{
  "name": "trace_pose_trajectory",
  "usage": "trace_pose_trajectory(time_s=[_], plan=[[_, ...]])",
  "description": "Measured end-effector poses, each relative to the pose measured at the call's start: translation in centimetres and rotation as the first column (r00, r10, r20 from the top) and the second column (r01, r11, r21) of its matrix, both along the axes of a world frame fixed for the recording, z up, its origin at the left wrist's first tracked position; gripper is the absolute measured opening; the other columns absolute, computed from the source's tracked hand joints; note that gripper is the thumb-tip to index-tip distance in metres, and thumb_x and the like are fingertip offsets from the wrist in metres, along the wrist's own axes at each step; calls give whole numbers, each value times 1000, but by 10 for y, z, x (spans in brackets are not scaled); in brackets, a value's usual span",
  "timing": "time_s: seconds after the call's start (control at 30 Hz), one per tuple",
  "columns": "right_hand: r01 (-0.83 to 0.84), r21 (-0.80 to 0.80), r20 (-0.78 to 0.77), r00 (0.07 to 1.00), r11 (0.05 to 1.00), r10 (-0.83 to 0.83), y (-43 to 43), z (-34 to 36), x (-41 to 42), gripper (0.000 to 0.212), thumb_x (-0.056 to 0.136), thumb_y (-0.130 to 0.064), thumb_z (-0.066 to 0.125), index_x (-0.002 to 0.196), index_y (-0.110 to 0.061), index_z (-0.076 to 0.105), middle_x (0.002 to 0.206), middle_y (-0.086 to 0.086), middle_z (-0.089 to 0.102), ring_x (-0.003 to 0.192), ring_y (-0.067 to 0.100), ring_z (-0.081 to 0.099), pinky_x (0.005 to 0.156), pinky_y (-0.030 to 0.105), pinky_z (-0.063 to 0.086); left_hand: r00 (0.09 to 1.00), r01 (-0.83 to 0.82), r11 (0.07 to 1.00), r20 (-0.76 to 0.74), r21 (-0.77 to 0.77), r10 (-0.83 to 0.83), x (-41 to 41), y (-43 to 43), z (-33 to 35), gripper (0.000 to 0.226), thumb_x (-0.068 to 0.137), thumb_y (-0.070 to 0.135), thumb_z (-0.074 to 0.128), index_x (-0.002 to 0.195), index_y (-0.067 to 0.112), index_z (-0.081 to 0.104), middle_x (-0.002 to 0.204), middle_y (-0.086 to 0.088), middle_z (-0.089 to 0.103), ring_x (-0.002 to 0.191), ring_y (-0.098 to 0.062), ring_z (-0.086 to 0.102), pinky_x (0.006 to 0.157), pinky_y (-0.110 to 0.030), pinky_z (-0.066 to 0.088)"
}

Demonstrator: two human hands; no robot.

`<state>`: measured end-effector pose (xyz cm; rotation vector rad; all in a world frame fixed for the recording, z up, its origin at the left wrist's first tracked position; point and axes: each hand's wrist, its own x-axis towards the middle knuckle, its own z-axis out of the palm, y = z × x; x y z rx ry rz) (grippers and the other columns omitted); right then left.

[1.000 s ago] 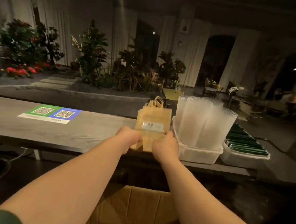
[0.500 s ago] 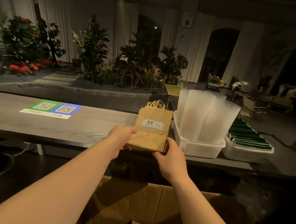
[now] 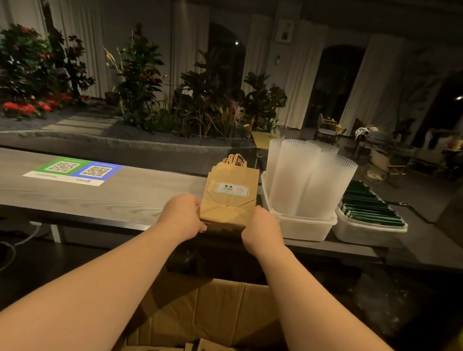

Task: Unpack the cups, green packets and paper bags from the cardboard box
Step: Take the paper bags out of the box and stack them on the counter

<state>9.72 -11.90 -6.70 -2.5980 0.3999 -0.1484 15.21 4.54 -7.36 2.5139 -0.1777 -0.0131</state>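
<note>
Head view, centre of the frame. We see both bare forearms reaching forward to a bundle of flat brown paper bags (image 3: 229, 200), held upright with the twisted handles at the top and a white label (image 3: 232, 189) facing us.

The left hand (image 3: 182, 216) grips the bundle's lower left edge. Its fingers (image 3: 190, 204) are curled round the side and the thumb lies low against the front. The right hand (image 3: 262, 229) grips the lower right corner, with its fingers (image 3: 262, 215) likewise bent round the edge. The bundle's base sits at the near edge of the grey table (image 3: 81, 197); we cannot tell whether it rests on the surface.

Just right of the bundle, tall frosted cups (image 3: 306, 179) stand in stacks inside a white tub (image 3: 301, 228). Further right, a second tub (image 3: 366, 232) holds rows of green packets (image 3: 371, 210).

At the left of the table lies a QR-code sheet (image 3: 75, 171), green and blue.

At the bottom centre, between the forearms, the cardboard box (image 3: 211, 309) stands open below the table, with more brown bags visible inside.
</note>
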Motion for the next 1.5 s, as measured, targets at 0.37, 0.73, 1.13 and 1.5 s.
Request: trace_pose_trajectory(time_s=[0.37, 0.73, 1.13, 1.5], plan=[[-85, 249, 212, 977, 965, 32, -8, -38, -99, 36, 99, -18, 65, 134, -23, 59, 122, -4, 66, 112, 10, 62, 91, 22, 53, 996, 11, 968, 92, -249, 12, -72, 26, -13, 66, 85, 11, 82, 143, 18, 53, 136, 0, 61, 125, -20, 59, 105, -43, 52], [-79, -103, -601, 799, 992, 1, -58, -215, -185, 96, 88, -33, 78, 163, -23, 19, 168, 8, 22, 152, 33, 27, 122, 43, 34, 982, -37, 949, -187, -314, -23, -227, 63, -91, 18, 89, 22, 77, 97, 35, 66, 88, 7, 72, 82, -6, 69, 74, -25, 60], [-120, -30, -209, 972, 992, 111, -62, -96, -232, 23, 98, -21, 65, 114, -35, 56, 115, -8, 64, 101, 10, 64, 90, 32, 60, 931, -10, 858, -318, -514, -180, -262, 75, -110, 14, 97, 21, 68, 108, 29, 68, 100, -1, 75, 94, -16, 72, 89, -39, 61], [-484, 420, 23, 851, 768, 524, 87, -47, -285, 46, 102, -38, 58, 144, -40, 41, 144, -15, 50, 122, 3, 52, 99, 23, 50, 668, -292, 306, -422, -906, -613, -298, 77, -78, 64, 85, 56, 68, 137, 18, 61, 133, -17, 67, 128, -42, 59, 107, -61, 46]])
